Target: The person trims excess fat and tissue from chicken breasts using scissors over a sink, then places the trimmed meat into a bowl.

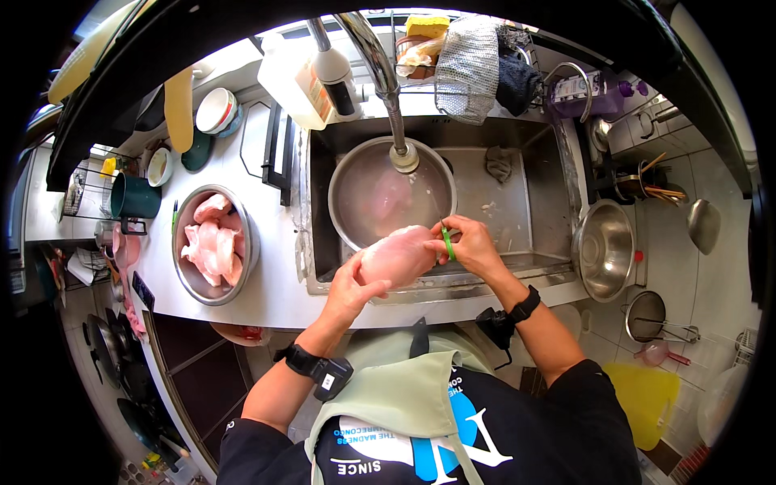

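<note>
Over the front rim of the sink, my left hand (350, 291) supports a raw chicken breast (397, 257) from its left side, with the thumb along the near edge. My right hand (471, 244) grips a small green-handled tool (447, 244) at the right end of the meat. A thin dark metal part points up from that handle; whether it is a knife or something else cannot be told. Just beyond the meat, a round metal basin (342, 224) sits in the sink, holding cloudy water and a pale pink piece under the surface.
A metal bowl (250, 279) of raw chicken pieces stands on the left counter (285, 242). The faucet (397, 121) hangs over the basin. A wet cloth (499, 163) lies in the stainless steel sink (545, 182). Another metal bowl (606, 251) leans at the right.
</note>
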Demonstrator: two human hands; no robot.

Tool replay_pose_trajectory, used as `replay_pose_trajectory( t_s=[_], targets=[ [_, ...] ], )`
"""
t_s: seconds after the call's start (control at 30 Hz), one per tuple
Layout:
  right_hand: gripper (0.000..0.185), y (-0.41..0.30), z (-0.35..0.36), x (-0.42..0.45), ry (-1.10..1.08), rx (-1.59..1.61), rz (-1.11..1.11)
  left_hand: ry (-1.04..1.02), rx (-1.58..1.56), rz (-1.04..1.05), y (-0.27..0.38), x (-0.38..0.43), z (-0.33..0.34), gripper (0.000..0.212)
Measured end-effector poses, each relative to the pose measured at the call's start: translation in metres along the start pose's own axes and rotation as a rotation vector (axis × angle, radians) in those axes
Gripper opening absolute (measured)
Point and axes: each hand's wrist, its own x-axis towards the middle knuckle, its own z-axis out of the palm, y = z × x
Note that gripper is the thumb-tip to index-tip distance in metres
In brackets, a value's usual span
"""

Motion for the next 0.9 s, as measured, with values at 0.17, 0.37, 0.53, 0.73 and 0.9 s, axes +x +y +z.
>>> replay_pose_trajectory(
  t_s=[0.17, 0.37, 0.53, 0.73, 0.9],
  targets=[
    [0.02, -0.001, 0.001, 0.002, -0.043, -0.042, 0.007, -0.002, -0.064, 0.009, -0.003, -0.002, 0.001, 0.057],
    [0.014, 0.014, 0.001, 0.004, -0.047, -0.084, -0.046, -0.02, -0.231, -0.048, -0.006, -0.004, 0.004, 0.06],
    [0.01, 0.025, -0.009, 0.003, 0.127, -0.195, -0.242, 0.001, -0.297, -0.064, -0.011, -0.002, 0.0, 0.059],
    [0.011, 0.041, -0.038, -0.006, 0.221, -0.397, -0.186, 0.032, -0.343, -0.057, -0.008, -0.004, -0.008, 0.06],
    [0.012, 0.04, -0.068, -0.01, 0.309, -0.346, -0.108, 0.055, -0.432, -0.089, -0.008, -0.005, -0.016, 0.057]
  ],
)
